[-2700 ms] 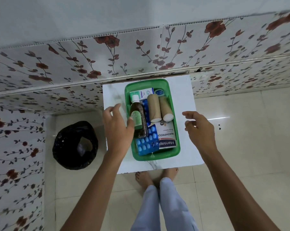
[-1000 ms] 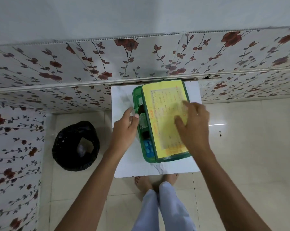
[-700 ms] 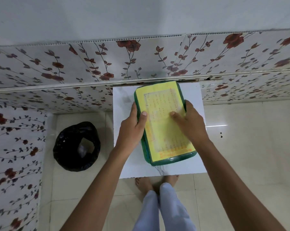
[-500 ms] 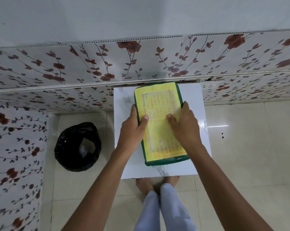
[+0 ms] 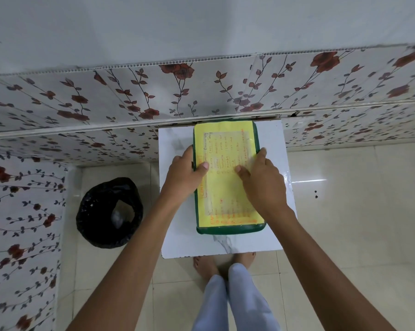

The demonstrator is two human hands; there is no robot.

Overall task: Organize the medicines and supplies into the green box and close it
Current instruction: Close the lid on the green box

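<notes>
The green box (image 5: pixel 230 229) stands on the small white table (image 5: pixel 178 235) with its lid down. A yellow handwritten sheet (image 5: pixel 225 144) covers the lid's top. The medicines inside are hidden. My left hand (image 5: pixel 183 176) grips the box's left edge, thumb lying on the lid. My right hand (image 5: pixel 261 182) clasps the right edge, its thumb pressing on the yellow sheet near the middle.
The table stands against a floral-papered wall (image 5: pixel 201 91). A bin lined with a black bag (image 5: pixel 109 212) sits on the tiled floor to the left. My bare feet (image 5: pixel 223 261) are at the table's front edge.
The box was open with bottle, rolls and blister packs showing. My right hand brought the lid over from the right, and both hands settled it flat on the box.
</notes>
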